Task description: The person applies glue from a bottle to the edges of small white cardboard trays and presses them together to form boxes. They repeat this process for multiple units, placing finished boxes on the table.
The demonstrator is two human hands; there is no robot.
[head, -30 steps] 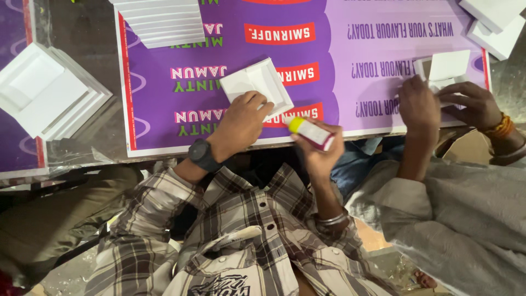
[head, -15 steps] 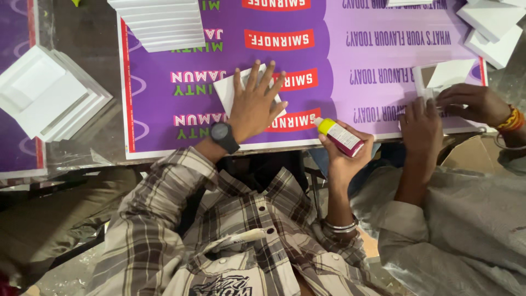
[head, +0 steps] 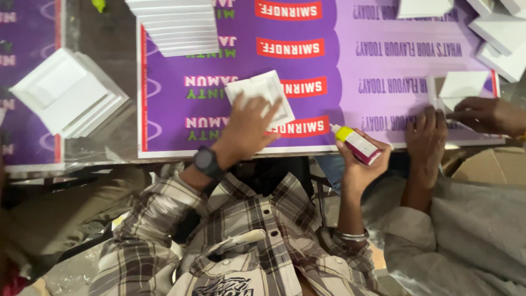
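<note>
One white square card on purple sheet

Bench with a dark, glossy top, seen from above. A large purple printed sheet lies flat across most of it; a second purple sheet covers the far left edge. On the bare strip between them rests a fanned stack of white square cards. Further white stacks and loose white cards lie on the large sheet.

A square card lies on the printed sheet, stacks apparently left of it.
</note>
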